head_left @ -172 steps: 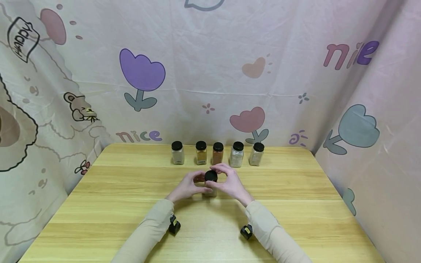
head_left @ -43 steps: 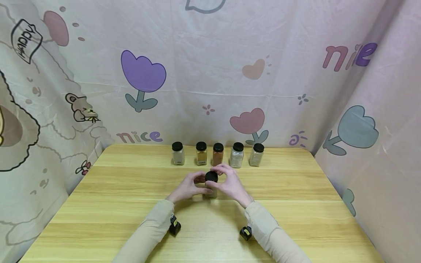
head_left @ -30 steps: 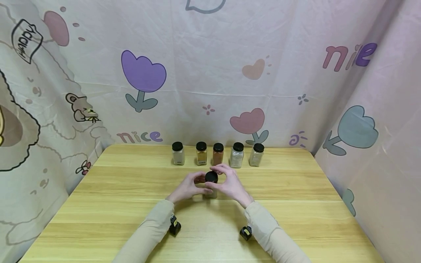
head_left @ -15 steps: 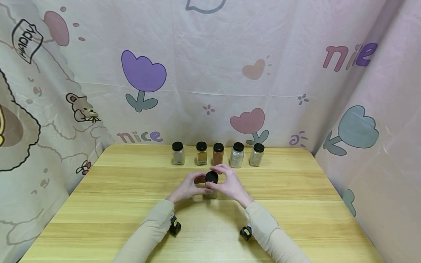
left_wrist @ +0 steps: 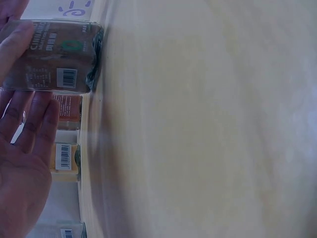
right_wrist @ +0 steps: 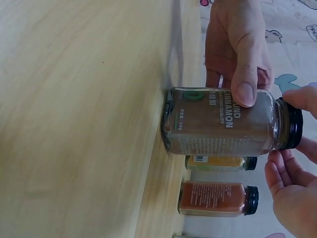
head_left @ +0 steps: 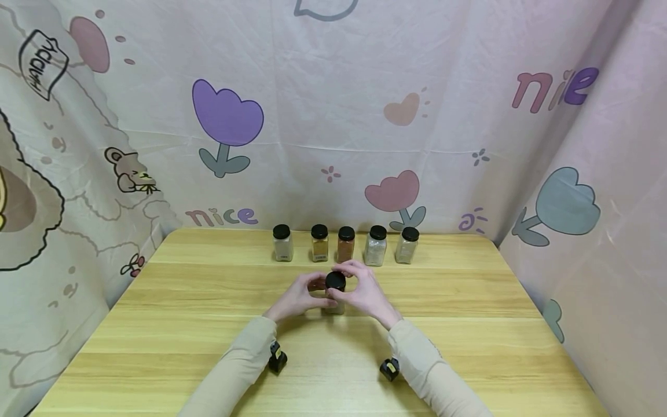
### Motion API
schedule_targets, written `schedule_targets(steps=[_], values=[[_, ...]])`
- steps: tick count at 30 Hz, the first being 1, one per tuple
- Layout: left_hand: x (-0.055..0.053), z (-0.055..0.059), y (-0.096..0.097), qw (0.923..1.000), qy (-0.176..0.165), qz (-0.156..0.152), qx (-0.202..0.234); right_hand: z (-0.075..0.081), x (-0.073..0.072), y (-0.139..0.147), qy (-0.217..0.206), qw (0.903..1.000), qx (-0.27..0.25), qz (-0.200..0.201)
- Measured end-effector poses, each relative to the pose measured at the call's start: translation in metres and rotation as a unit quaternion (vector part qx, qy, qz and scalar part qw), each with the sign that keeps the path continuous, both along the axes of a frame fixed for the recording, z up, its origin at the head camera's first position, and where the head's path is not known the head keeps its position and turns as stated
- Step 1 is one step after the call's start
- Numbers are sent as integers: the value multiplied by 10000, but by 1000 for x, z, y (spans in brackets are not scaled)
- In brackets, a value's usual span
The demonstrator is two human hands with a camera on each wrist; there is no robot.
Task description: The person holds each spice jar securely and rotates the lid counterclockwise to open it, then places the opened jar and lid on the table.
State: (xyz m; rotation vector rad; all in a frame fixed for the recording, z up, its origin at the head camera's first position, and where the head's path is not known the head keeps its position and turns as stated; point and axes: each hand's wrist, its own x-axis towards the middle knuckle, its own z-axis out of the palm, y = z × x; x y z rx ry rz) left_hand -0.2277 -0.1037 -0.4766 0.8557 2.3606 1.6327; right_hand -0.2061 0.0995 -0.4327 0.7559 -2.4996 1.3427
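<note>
A clear, square-sided jar of ground cinnamon [right_wrist: 208,121] stands upright on the table in front of me, its black lid [head_left: 335,280] on top. My left hand [head_left: 298,296] grips the jar's body from the left, thumb across the labelled side. From the right, my right hand [head_left: 365,291] holds the black lid between thumb and fingers. The left wrist view shows the jar's brown contents and barcode [left_wrist: 66,78], with its lid end outside the frame. The right wrist view shows the lid right at the jar's neck, the right fingertips around it.
Along the table's back edge several black-lidded jars stand in a row: pale [head_left: 283,249], yellow [head_left: 320,249], orange-red [head_left: 345,249], white [head_left: 375,252] and off-white [head_left: 406,251]. A printed curtain [head_left: 323,116] hangs behind the wooden table [head_left: 172,307]. Black wrist cameras [head_left: 278,359] sit under the sleeves.
Both hands and all the jars stay where they were. Only the right thumb has shifted very slightly to the right at the lid.
</note>
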Motion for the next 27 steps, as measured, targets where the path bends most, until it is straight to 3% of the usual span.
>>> schedule_targets(steps=[6, 12, 20, 27], values=[[1, 1, 0, 9999, -90, 112, -74, -1, 0, 0, -162, 9997, 120, -159], [0, 0, 0, 10000, -65, 59, -41, -1, 0, -1, -66, 9996, 158, -231], [0, 0, 1, 9999, -26, 9, 125, 1, -1, -1, 201, 9992, 338, 68], [-1, -1, 1, 9998, -95, -26, 143, -1, -2, 4, 41, 9984, 413, 374]])
